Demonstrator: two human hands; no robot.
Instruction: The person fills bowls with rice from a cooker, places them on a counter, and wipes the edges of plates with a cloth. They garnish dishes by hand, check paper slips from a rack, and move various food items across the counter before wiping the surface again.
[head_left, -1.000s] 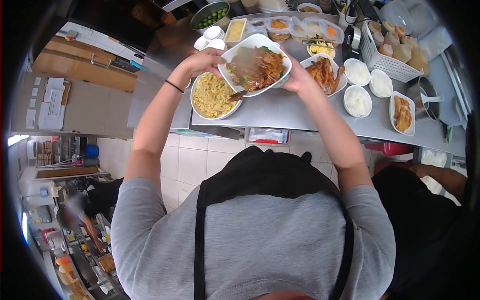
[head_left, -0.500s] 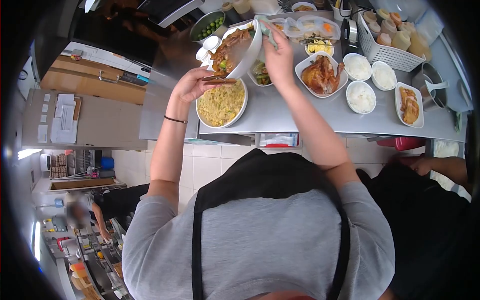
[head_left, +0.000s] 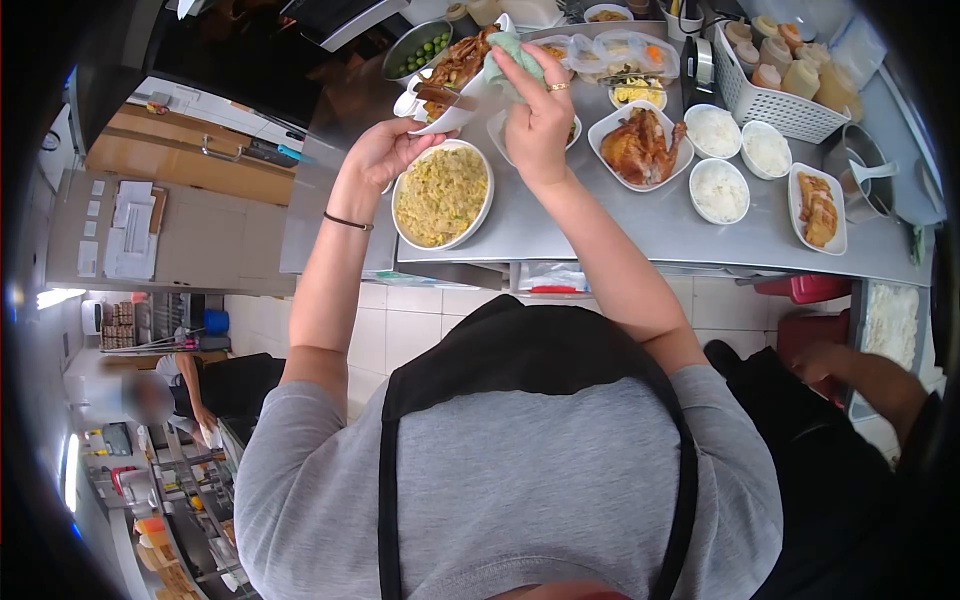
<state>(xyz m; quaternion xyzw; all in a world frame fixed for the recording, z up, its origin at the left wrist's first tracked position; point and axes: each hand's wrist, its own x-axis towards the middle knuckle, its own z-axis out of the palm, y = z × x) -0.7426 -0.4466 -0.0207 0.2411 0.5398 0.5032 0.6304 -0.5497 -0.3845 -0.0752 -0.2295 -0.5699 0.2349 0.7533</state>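
A long white dish (head_left: 455, 115) of brown, glossy meat (head_left: 463, 62) is tilted above the counter's left part. My left hand (head_left: 385, 152) grips its near end, fingers curled under the edge. A brown strip (head_left: 443, 95) lies across the food near that end. In my right hand (head_left: 538, 125) is a bunched pale green cloth (head_left: 515, 68), right at the dish's far right side. A white bowl of fried rice (head_left: 443, 195) stands just below the dish. Partly hidden behind my right hand is another white dish (head_left: 497, 128).
Roast chicken (head_left: 640, 147), rice bowls (head_left: 718, 192) and a plate of sliced meat (head_left: 818, 207) stand to the right. A bottle basket (head_left: 790, 115) is at the back right, a pot of green fruit (head_left: 420, 50) at the back left. One person (head_left: 830, 420) is close on my right.
The dish has moved away from me and left, uncovering more of the fried rice. My right hand has come down and left with the cloth. The person on the right has shifted an arm.
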